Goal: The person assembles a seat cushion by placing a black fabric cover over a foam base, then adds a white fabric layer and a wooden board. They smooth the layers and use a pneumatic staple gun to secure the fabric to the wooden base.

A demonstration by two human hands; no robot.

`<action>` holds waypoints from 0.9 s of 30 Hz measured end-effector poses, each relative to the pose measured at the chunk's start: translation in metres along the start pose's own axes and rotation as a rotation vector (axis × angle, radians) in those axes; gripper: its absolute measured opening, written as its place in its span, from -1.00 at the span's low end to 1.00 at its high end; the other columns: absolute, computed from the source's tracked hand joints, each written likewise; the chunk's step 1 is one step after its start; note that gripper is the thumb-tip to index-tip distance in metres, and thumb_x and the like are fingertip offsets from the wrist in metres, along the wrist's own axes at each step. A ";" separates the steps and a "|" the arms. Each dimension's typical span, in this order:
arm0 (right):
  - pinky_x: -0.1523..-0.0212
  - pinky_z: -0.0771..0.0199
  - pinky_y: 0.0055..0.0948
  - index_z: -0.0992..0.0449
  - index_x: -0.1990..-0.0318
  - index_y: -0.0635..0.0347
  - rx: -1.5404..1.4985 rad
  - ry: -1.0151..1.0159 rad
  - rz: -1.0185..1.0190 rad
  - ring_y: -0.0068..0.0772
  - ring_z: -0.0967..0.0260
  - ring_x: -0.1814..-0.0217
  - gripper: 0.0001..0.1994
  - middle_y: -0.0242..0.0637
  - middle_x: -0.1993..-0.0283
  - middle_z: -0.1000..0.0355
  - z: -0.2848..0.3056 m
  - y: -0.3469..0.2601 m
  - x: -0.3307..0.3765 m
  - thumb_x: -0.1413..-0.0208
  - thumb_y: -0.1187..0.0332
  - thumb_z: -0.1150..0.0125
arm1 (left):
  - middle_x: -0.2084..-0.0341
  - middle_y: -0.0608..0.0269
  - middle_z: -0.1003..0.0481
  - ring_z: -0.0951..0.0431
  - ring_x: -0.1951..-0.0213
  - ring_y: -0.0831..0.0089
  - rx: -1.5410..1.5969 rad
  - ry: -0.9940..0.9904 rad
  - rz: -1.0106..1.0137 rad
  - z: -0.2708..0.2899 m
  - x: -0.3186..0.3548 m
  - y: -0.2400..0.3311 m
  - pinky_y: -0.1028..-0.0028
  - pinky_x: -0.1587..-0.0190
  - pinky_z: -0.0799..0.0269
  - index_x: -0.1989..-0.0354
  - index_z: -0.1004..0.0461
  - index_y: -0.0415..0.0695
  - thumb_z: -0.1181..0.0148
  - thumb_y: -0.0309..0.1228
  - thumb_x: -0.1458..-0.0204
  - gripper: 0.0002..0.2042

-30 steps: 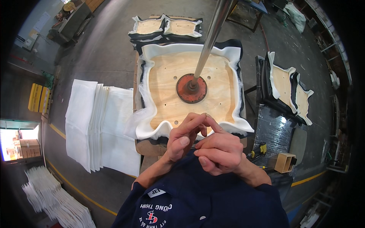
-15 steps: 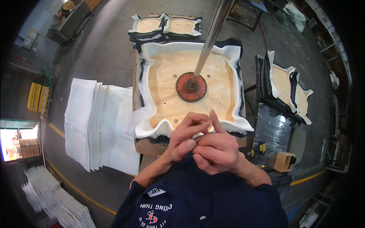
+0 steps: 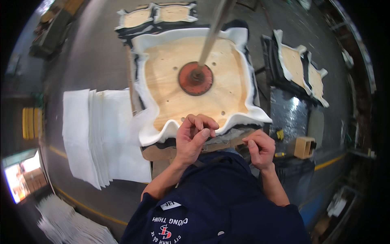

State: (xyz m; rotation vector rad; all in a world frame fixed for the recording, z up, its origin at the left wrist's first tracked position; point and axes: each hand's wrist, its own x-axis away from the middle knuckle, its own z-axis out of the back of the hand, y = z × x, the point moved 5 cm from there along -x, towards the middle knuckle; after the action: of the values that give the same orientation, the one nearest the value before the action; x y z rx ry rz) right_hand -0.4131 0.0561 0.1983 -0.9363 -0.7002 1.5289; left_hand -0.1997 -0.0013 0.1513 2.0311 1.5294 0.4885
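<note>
Fingers curled and thumb close to the fingertips, my left hand (image 3: 194, 136) is closed at the near edge of a seat-like panel. Whatever it may pinch is too small to make out. To its right, my right hand (image 3: 262, 148) is also closed, below the panel's near right corner; any content is hidden. The panel is a plywood board (image 3: 162, 91) with several holes, ringed by wavy white padding (image 3: 239, 118) and black fabric underneath. A round red disc (image 3: 195, 86) on a metal rod (image 3: 211, 42) rests on the board's middle.
Stacked white sheets (image 3: 95, 138) stand left of the panel. Similar padded panels lie at the back (image 3: 172, 14) and at the right (image 3: 294, 61). Near my right hand are a dark shiny surface (image 3: 290, 114), a yellow tool (image 3: 280, 134) and an open wooden box (image 3: 304, 147).
My hands were together in front of the panel and are now apart, the right one having moved right. The view has shifted, so the panel sits higher and further left.
</note>
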 end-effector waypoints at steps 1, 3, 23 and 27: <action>0.44 -0.38 -0.54 -0.62 0.33 0.37 -0.006 -0.019 -0.150 -0.51 -0.43 0.50 -0.87 -0.26 0.48 -0.47 0.001 0.024 0.022 -0.16 0.51 -0.16 | 0.19 0.01 -0.49 -0.48 0.21 0.42 -0.076 0.005 0.060 0.005 0.002 -0.006 0.38 0.09 -0.43 0.27 -0.30 -0.16 -0.25 -0.53 -0.13 -0.81; 0.46 -0.35 -0.56 -0.61 0.34 0.38 -0.030 -0.044 -0.454 -0.57 -0.39 0.51 -0.84 -0.30 0.53 -0.45 0.000 0.074 0.076 -0.19 0.47 -0.16 | 0.28 -0.02 -0.59 -0.59 0.24 0.42 -0.185 0.018 0.171 0.014 0.009 -0.022 0.44 0.14 -0.52 0.31 -0.39 -0.20 -0.31 -0.59 -0.09 -0.83; 0.08 -0.50 -0.24 -0.65 0.26 0.24 0.123 0.741 -1.315 -0.08 -0.55 0.14 -0.77 -0.05 0.24 -0.56 0.067 0.408 0.321 -0.14 0.25 -0.25 | -0.01 -0.02 -0.51 -0.51 0.05 -0.01 -1.482 -0.839 0.682 -0.038 0.022 -0.194 0.20 -0.05 -0.42 -0.10 -0.49 -0.18 -0.25 -0.44 -0.04 -0.60; 0.02 -0.50 -0.20 -0.61 0.14 0.27 0.268 0.778 -1.143 -0.01 -0.53 0.08 -0.77 0.02 0.16 -0.53 0.124 0.512 0.297 -0.14 0.32 -0.22 | -0.01 -0.06 -0.51 -0.54 0.02 0.10 -1.397 -0.516 1.260 0.013 0.082 -0.218 0.30 0.02 -0.47 -0.15 -0.46 -0.23 -0.13 -0.32 -0.20 -0.61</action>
State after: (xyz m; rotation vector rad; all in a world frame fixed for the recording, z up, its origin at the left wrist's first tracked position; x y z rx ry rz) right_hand -0.7876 0.2707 -0.2260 -0.6343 -0.3124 0.1853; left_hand -0.3344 0.1197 0.0035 1.3874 -0.5783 0.9611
